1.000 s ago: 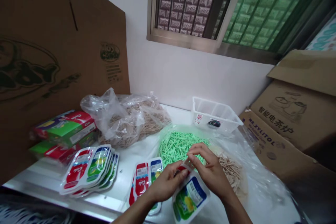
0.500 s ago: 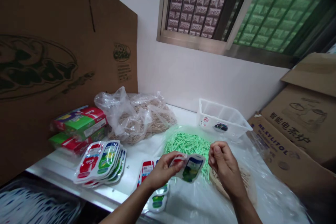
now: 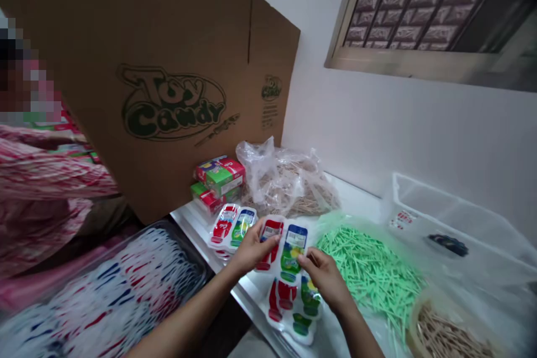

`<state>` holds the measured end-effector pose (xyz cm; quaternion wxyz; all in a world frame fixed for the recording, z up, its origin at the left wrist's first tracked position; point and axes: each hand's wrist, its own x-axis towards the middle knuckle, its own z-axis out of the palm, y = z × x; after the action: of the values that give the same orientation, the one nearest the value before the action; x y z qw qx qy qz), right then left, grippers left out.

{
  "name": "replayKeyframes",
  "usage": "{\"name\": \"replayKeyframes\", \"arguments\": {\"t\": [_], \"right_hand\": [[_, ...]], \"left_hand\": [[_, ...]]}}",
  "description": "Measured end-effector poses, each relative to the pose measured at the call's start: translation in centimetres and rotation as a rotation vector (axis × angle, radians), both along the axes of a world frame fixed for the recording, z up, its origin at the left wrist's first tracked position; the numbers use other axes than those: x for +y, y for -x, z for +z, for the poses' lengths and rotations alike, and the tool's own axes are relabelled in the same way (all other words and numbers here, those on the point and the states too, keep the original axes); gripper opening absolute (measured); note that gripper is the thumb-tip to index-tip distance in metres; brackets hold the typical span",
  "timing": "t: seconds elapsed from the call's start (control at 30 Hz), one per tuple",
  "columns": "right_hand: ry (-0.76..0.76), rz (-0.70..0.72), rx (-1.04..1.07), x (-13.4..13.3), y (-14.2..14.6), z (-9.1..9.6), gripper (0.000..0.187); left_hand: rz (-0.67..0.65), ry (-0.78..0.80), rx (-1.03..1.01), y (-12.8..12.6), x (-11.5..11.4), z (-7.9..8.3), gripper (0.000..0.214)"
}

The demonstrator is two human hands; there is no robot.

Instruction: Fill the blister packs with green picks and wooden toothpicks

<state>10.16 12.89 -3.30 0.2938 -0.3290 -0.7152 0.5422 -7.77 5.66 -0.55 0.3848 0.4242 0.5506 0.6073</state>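
My left hand (image 3: 251, 249) is closed on the left edge of a flat white candy packet (image 3: 291, 254), printed with a red bottle and a green bottle side by side. At its right edge, the thumb and fingers of my right hand (image 3: 325, 277) pinch the same packet. Just below lie similar packets (image 3: 300, 324), overlapping on the table's near edge. A stack of packets (image 3: 232, 226) sits left of my left hand. Right of my right hand is a heap of short green sticks (image 3: 369, 257) on clear plastic.
Red-and-green boxes (image 3: 222, 176) and a plastic bag of thin brown sticks (image 3: 289, 184) stand behind. A clear tub (image 3: 453, 229) and a bowl of brown sticks (image 3: 453, 333) are right. Crates of packets (image 3: 138, 285), a large carton (image 3: 176, 28) and another person (image 3: 46, 190) are left.
The view has turned left, bringing the crate and another person into view. My right hand has come from apart to grip the packet, which now faces me flat.
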Motion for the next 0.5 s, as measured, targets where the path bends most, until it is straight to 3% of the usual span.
{"name": "replayKeyframes", "arguments": {"t": [0.13,0.23,0.37,0.5], "right_hand": [[0.019,0.121,-0.013,0.1,6.6,-0.9,0.03],[0.005,0.135,-0.052,0.0,11.7,-1.9,0.027],[-0.047,0.117,-0.146,0.4,15.8,-3.2,0.03],[-0.119,0.106,-0.212,0.7,16.4,-3.7,0.028]], "left_hand": [[0.247,0.134,0.474,5.1,-1.0,-0.7,0.03],[0.41,0.343,0.903,8.6,-1.3,-1.1,0.035],[0.464,0.447,1.048,11.7,-0.9,-2.2,0.049],[0.449,0.465,1.111,13.0,-0.3,-3.7,0.06]]}}
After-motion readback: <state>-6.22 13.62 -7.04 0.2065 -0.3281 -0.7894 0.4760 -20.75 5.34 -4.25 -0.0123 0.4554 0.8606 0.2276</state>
